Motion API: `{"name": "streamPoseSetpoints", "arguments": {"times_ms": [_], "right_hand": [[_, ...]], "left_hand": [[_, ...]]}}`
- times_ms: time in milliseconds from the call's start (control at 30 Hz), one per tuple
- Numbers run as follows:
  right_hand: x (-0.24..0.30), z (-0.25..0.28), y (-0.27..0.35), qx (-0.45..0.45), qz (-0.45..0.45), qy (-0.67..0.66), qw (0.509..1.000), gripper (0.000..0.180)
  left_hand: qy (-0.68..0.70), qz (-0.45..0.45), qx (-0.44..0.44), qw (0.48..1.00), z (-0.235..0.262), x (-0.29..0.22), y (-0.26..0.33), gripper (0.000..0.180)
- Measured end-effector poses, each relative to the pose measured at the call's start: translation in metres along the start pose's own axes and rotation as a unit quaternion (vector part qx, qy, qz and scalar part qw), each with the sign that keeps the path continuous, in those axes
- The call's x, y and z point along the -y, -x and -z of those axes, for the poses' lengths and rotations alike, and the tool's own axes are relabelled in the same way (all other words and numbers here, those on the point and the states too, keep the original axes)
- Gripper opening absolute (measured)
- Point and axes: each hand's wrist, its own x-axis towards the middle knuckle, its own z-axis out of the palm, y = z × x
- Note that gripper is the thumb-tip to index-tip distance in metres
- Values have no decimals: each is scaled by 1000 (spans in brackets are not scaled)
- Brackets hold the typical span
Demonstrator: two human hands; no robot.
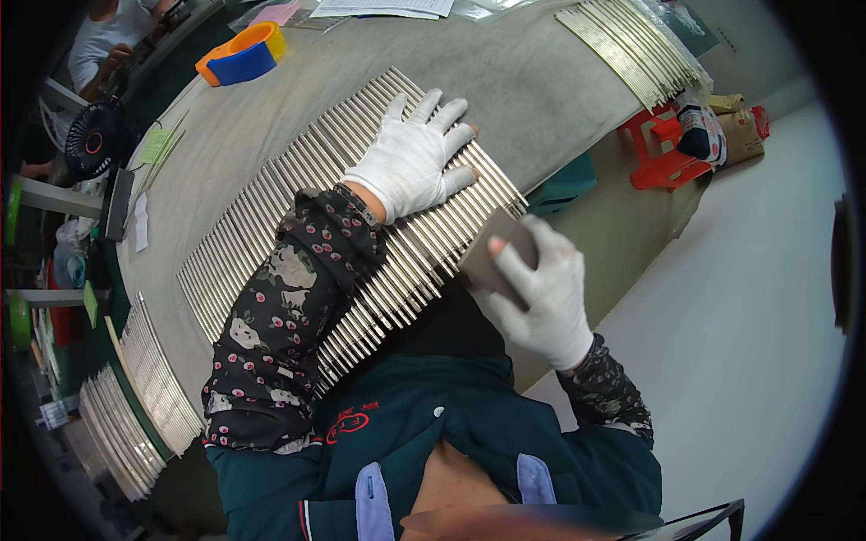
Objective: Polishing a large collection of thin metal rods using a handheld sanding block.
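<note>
A wide row of thin silvery metal rods [262, 216] lies side by side on the grey table, their near ends reaching the table's edge by my body. My left hand [410, 158], in a white glove with some fingertips bare, rests flat across the rods toward their far end, fingers spread. In my right hand [552, 307], gloved the same way, is a grey-brown block [492, 254] that looks like a sanding sponge. It is held at the rods' near right ends. Blur hides whether the block touches them.
Orange and blue tape rolls [244, 56] sit at the far left of the table [532, 81]. More rods [631, 50] lie far right, and other bundles [158, 379] at left. A red stool [663, 153] with bags stands beyond the right edge. A fan [92, 140] and another person [108, 45] are at upper left.
</note>
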Motion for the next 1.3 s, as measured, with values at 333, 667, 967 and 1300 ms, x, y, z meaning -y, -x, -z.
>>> {"name": "streamPoseSetpoints", "arguments": {"times_ms": [333,667,967,1300], "right_hand": [[-19,-4,-2,-32,-61,97,993,51],[-19,10,-2,-38,-69,188,979,53],[-25,17,25,-19,-65,95,993,59],[59,-2,10,121,123,-85,981,63]], "left_hand": [[5,-5,-13,1000,-3,-1,0,61],[24,-11,-22,999,-3,4,0,61],[39,-34,-60,997,41,71,114,65],[-55,10,33,998,22,72,125,58]]}}
